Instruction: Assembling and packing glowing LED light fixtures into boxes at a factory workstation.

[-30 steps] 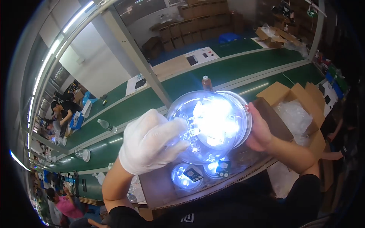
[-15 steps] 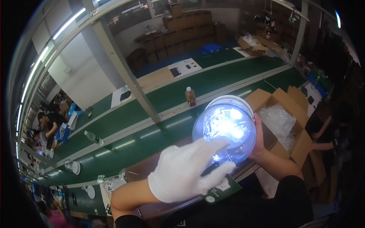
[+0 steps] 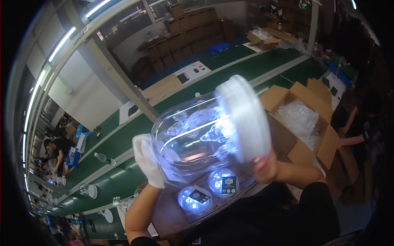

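A lit glass dome lamp [image 3: 188, 139] with a white round base lies tilted on its side in the air before me. Clear, crystal-like shapes glow inside it. My left hand [image 3: 147, 162], in a white glove, cups the rounded glass end. Bare and somewhat blurred, my right hand [image 3: 266, 166] grips the lower edge of the base. Below the lamp, an open cardboard box [image 3: 164, 213] holds two more glowing domes, a left one [image 3: 189, 205] and a right one [image 3: 216, 177], each with a dark card on top.
To the right stands an open carton [image 3: 283, 94] with clear plastic bags [image 3: 299, 119]. A water bottle [image 3: 104, 158] and another dome lamp [image 3: 88, 190] rest on the green bench at left. Co-workers sit at the far left; another person's arm [image 3: 353, 140] shows at right.
The lamp has turned from its rounded end facing me to lying sideways, base to the right. My left hand has moved left onto the rounded end. The box's two domes have come into view.
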Available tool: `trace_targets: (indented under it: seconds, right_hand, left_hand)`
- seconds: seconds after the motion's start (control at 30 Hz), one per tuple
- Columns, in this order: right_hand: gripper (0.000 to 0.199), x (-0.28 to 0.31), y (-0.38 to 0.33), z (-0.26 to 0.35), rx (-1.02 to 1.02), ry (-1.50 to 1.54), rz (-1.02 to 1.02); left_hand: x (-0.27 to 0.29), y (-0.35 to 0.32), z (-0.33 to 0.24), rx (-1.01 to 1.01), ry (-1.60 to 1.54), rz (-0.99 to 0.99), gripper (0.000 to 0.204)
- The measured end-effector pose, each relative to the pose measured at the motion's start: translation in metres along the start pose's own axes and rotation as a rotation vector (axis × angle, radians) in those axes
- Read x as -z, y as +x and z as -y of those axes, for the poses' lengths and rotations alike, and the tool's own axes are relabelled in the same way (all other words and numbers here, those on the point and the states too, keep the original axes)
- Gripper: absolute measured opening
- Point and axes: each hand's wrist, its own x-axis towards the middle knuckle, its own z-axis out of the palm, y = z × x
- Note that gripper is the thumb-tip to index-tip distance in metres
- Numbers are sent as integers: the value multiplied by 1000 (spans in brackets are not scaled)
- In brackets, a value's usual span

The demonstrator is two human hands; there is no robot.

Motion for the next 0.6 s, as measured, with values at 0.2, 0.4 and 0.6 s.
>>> trace_targets:
  seconds: [0.2, 0.4, 0.6]
  right_hand:
    - [58, -36, 19, 35, 578, -695, 340]
    - [51, -28, 10, 51, 599, -731, 357]
    - [75, 45, 0, 26, 295, -215, 284]
  left_hand:
    - [20, 17, 54, 117, 157, 94, 22]
    - [-2, 5, 9, 225, -155, -46, 18]
    - [-27, 3, 7, 345, -482, 30, 27]
